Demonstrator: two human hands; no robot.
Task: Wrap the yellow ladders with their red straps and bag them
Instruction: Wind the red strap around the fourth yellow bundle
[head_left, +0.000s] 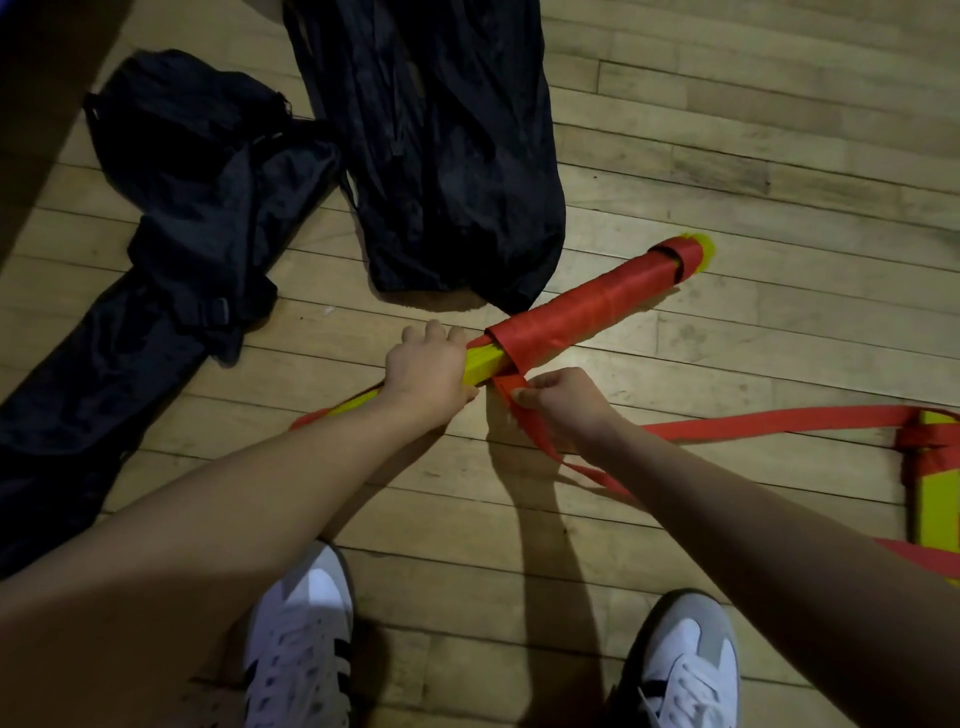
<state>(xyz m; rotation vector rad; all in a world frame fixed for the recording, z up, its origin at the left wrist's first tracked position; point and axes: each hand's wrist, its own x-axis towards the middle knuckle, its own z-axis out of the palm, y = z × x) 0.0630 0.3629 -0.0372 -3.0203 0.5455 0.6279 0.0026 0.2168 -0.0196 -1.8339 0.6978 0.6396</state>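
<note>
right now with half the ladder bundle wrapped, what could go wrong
The left hand grips the bare yellow ladder bundle; if it eases, the wound red strap may loosen. The loose strap tail from the right hand trails to another ladder and could drag it or snag the shoes.

A sports hall or gymnasium was suggested by the pale, narrow-planked hardwood floor (727, 171), worn and scuffed. Long black nylon equipment bags (436, 156) were laid on it, and white lace-up trainers (301, 639) were worn there.

yellow ladder (480, 364), red strap (576, 306), black bags (431, 130)
</note>
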